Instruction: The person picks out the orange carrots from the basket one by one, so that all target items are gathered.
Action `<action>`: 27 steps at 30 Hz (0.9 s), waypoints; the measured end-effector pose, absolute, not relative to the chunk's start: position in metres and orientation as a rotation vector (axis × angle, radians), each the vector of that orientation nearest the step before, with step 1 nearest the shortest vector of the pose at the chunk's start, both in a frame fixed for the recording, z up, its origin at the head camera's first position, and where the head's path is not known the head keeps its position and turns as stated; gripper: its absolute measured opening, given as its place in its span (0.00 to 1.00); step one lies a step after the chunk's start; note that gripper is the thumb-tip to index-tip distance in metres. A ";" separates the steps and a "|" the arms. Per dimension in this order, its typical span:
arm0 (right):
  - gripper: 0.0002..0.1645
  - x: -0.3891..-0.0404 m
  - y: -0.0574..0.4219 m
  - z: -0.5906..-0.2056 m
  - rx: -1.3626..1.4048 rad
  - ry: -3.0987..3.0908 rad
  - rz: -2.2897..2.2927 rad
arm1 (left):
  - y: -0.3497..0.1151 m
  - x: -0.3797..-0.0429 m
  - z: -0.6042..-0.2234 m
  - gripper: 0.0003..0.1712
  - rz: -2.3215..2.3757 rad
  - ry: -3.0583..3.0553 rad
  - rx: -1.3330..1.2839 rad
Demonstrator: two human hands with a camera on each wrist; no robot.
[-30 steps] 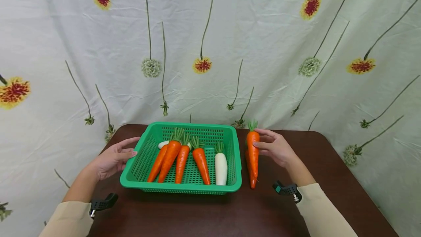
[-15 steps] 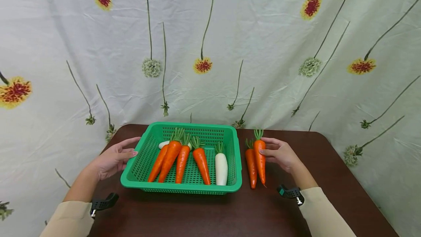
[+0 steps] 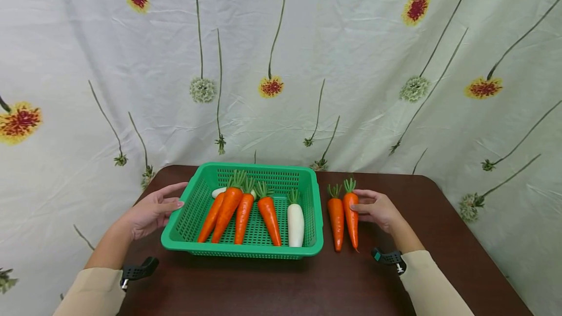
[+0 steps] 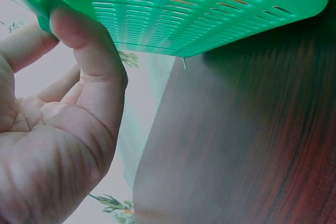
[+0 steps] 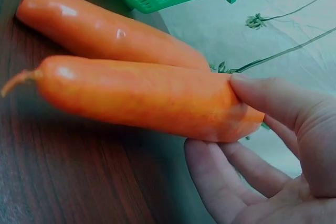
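My right hand pinches an orange carrot near its leafy top, thumb on one side and fingers on the other. Beside it on the table lies a second carrot; the right wrist view shows the held carrot close in front of it. At the left, my left hand grips the rim of a green plastic basket, with the thumb against the rim in the left wrist view. Inside the basket lie several carrots, a white radish and another white piece partly hidden.
The dark wooden table ends at a rounded back edge. Directly behind it hangs a white curtain with flower prints. The basket's right wall stands close to the two carrots.
My right hand has moved right and down with its carrot, from over the other carrot to the table beside it, uncovering that other carrot. The left hand and basket have stayed put.
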State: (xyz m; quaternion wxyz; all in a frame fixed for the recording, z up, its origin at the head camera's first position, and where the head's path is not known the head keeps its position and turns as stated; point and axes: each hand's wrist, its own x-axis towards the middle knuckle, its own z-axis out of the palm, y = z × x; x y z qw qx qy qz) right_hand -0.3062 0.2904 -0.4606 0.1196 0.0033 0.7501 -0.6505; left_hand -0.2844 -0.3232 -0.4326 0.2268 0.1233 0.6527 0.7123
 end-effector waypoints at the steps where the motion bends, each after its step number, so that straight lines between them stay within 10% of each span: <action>1: 0.40 -0.306 0.290 -0.461 0.025 2.191 -1.900 | -0.323 -0.284 -0.433 0.41 1.965 1.799 0.343; 27: 0.37 -0.307 0.296 -0.465 0.060 2.280 -1.759 | -0.323 -0.284 -0.429 0.43 1.939 1.813 0.318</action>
